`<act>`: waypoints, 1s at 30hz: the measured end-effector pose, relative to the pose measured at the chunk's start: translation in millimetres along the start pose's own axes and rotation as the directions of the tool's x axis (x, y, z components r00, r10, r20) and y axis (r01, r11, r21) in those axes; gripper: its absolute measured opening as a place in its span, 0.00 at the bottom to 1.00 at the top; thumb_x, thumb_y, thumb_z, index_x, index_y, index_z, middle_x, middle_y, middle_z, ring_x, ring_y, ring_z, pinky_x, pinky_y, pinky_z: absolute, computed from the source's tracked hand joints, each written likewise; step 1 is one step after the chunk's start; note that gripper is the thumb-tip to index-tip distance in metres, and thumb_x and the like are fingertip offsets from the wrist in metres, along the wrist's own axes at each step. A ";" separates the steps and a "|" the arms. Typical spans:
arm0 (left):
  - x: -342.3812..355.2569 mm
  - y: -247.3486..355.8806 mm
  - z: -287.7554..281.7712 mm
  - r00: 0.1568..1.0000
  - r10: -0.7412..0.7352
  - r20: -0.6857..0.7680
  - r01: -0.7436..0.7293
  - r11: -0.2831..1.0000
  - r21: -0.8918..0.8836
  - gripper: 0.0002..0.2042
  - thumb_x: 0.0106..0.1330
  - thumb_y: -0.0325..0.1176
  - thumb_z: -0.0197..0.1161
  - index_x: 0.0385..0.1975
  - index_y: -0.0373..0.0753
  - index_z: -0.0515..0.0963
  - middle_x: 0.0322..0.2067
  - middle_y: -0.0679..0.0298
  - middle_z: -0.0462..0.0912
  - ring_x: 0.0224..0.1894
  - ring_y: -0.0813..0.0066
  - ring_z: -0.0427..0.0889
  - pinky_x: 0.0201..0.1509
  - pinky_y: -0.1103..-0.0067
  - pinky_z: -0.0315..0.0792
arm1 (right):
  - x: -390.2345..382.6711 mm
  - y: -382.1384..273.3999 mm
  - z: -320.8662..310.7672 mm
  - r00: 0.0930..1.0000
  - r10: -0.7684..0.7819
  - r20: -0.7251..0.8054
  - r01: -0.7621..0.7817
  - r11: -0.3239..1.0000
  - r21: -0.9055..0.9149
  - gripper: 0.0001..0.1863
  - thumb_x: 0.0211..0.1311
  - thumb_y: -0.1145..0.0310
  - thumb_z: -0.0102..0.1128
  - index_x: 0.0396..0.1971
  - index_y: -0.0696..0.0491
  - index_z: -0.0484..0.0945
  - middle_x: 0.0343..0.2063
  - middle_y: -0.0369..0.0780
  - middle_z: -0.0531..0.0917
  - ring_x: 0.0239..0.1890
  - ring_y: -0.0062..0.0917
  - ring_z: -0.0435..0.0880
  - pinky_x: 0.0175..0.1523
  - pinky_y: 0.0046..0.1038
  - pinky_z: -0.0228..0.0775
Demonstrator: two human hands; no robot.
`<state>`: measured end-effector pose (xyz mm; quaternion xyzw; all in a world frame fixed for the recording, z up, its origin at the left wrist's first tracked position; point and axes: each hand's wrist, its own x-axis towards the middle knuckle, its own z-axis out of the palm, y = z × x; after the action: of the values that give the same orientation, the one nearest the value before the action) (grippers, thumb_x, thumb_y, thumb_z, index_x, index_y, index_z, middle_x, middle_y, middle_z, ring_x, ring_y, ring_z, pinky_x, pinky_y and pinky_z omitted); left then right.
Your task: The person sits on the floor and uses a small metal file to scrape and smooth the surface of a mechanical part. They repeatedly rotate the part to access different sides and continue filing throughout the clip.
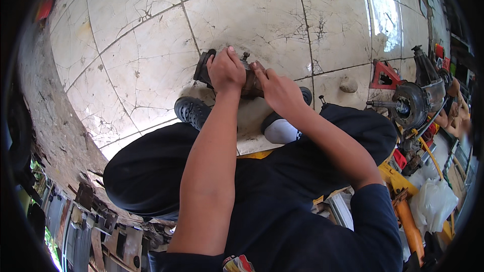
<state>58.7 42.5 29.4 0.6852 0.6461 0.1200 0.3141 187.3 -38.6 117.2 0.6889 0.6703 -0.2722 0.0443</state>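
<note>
I have the left hand [225, 69] curled over the middle of a grimy, motor-like metal unit [202, 68], gripping it from above with most fingertips lost behind its far side. The right hand [280, 89] lies against the unit's other end, foremost fingers bent and resting on the brownish casing; its underside is hidden, so I cannot tell whether it pinches or only steadies. The unit sits low over the tiled floor [242, 10], between and just ahead of the feet, and a small stud [246, 56] stands up from its far side, between the two hands. I would judge the work to be midway: both hands are on the unit, but I see no piece taken off it in either hand, so whatever handling it needs seems unfinished.

Farther out, the left clog [191, 112] is near the unit's dark end and the right foot's white sock [282, 130] shows beyond the other. A stone [348, 84] lies to the right, well apart, then a red stand [384, 74] beside a greasy hub assembly [413, 103], which I see as untouched by either hand
</note>
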 end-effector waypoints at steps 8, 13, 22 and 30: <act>0.5 -1.3 -1.8 1.000 -0.002 -0.001 0.002 1.000 0.000 0.23 0.80 0.42 0.42 0.41 0.36 0.85 0.36 0.48 0.88 0.45 0.48 0.85 0.67 0.59 0.67 | 16.2 -0.9 -7.0 0.990 -0.083 0.111 0.101 0.981 -0.168 0.28 0.68 0.71 0.54 0.68 0.59 0.71 0.40 0.47 0.83 0.30 0.36 0.88 0.34 0.35 0.81; 0.0 1.2 -0.8 0.999 -0.005 -0.047 0.004 1.000 -0.017 0.23 0.80 0.42 0.42 0.41 0.36 0.84 0.34 0.49 0.88 0.44 0.47 0.85 0.68 0.59 0.66 | 33.1 1.9 -9.6 0.975 -0.105 0.195 0.140 0.975 -0.174 0.28 0.68 0.70 0.55 0.67 0.63 0.71 0.39 0.47 0.84 0.31 0.35 0.89 0.34 0.34 0.81; 0.5 1.0 -0.2 1.000 -0.011 -0.029 0.010 1.000 -0.023 0.21 0.78 0.42 0.44 0.38 0.37 0.84 0.34 0.49 0.88 0.43 0.50 0.85 0.69 0.58 0.64 | 31.2 2.0 -19.6 0.981 -0.002 0.193 -0.002 1.000 0.020 0.25 0.67 0.72 0.53 0.64 0.57 0.77 0.40 0.47 0.86 0.38 0.41 0.89 0.43 0.40 0.81; 1.1 4.5 -5.5 0.999 -0.041 -0.017 0.041 0.999 -0.011 0.23 0.78 0.46 0.47 0.38 0.35 0.85 0.33 0.46 0.88 0.44 0.49 0.85 0.69 0.61 0.65 | -13.7 17.1 -49.4 0.859 0.485 -0.162 -0.257 0.683 0.684 0.18 0.72 0.62 0.63 0.54 0.56 0.83 0.38 0.47 0.90 0.38 0.39 0.89 0.46 0.31 0.79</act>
<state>59.3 45.3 36.0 0.6691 0.6619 0.1229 0.3147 219.8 -31.5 159.8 0.8200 0.3775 -0.3494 -0.2511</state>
